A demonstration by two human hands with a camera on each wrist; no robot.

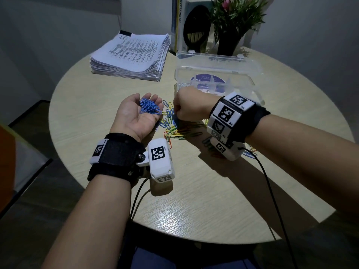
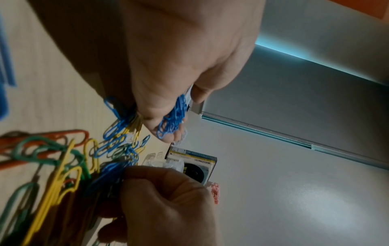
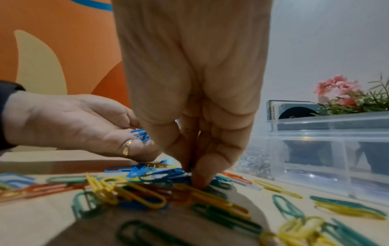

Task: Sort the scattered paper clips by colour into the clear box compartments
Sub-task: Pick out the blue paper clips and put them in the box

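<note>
My left hand [image 1: 136, 117] lies palm up just above the table, cupping a heap of blue paper clips [image 1: 150, 108], seen also in the left wrist view [image 2: 173, 119]. Right beside it my right hand [image 1: 175, 118] reaches down into the mixed pile of blue, yellow, green and orange clips [image 1: 175, 132]. Its thumb and fingertips [image 3: 199, 180] pinch a blue clip [image 3: 168, 173] at the pile's top. The clear box [image 1: 213, 71] stands open just behind the right hand. Silver clips [image 3: 256, 164] fill its near-left compartment.
A thick stack of printed paper [image 1: 132, 55] lies at the back left of the round wooden table [image 1: 87, 105]. Books [image 1: 180, 24] and a black vase with a plant [image 1: 231, 37] stand behind the box. More clips [image 3: 347, 208] lie scattered under my right wrist. Camera cables [image 1: 272, 191] trail over the front edge.
</note>
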